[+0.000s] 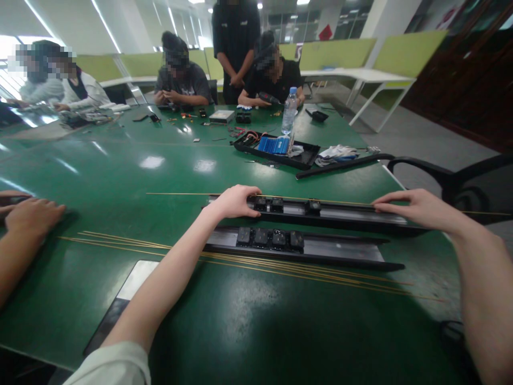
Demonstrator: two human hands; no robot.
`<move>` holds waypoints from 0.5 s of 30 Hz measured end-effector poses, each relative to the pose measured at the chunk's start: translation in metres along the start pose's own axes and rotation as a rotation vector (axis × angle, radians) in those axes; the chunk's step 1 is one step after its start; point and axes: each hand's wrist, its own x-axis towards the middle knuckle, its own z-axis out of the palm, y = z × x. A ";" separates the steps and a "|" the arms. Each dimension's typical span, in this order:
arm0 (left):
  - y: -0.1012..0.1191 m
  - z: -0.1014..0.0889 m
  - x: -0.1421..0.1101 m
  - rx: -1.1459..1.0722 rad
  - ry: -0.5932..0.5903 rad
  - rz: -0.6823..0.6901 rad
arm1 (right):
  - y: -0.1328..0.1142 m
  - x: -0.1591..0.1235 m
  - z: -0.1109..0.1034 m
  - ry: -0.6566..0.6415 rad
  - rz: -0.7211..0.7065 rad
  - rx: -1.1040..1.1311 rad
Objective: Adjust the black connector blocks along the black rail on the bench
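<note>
Two long black rails lie side by side on the green table (120, 176). My left hand (235, 201) grips the left end of the far rail (336, 212), fingers curled over its top edge beside three small black blocks (276, 203). My right hand (412, 207) rests on the same rail's right end, fingers curved over it. The near rail (320, 250) holds several black blocks (269, 237) and is untouched. Thin brass rods (280, 266) lie along the table in front of the near rail; another rod (180, 193) runs behind the far rail.
Another person's hand (30, 215) rests on the table at far left. A black tray (280, 149) with blue parts, a water bottle (289, 110), a black bar (340, 164) and a cloth sit beyond. Several people sit at the far side. A black chair (452, 179) stands right. A dark flat panel (120, 299) lies near me.
</note>
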 end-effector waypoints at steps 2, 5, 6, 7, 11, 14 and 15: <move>0.000 -0.001 0.000 0.003 -0.014 0.014 | 0.002 0.000 0.000 0.005 -0.002 -0.005; -0.002 -0.003 0.000 -0.001 -0.030 0.043 | 0.005 0.002 0.001 0.006 -0.009 -0.001; -0.003 -0.003 0.000 -0.004 -0.034 0.054 | 0.006 0.002 0.001 0.006 -0.007 0.001; -0.005 -0.003 0.000 -0.006 -0.037 0.066 | 0.007 0.002 0.000 0.008 -0.002 0.003; -0.010 0.000 -0.001 -0.010 -0.035 0.099 | 0.014 0.002 -0.002 0.017 0.044 0.042; -0.012 0.002 -0.003 -0.016 -0.018 0.115 | 0.020 -0.001 -0.006 0.022 0.092 0.071; -0.012 0.003 -0.004 -0.016 -0.015 0.116 | 0.022 -0.002 -0.008 0.022 0.106 0.073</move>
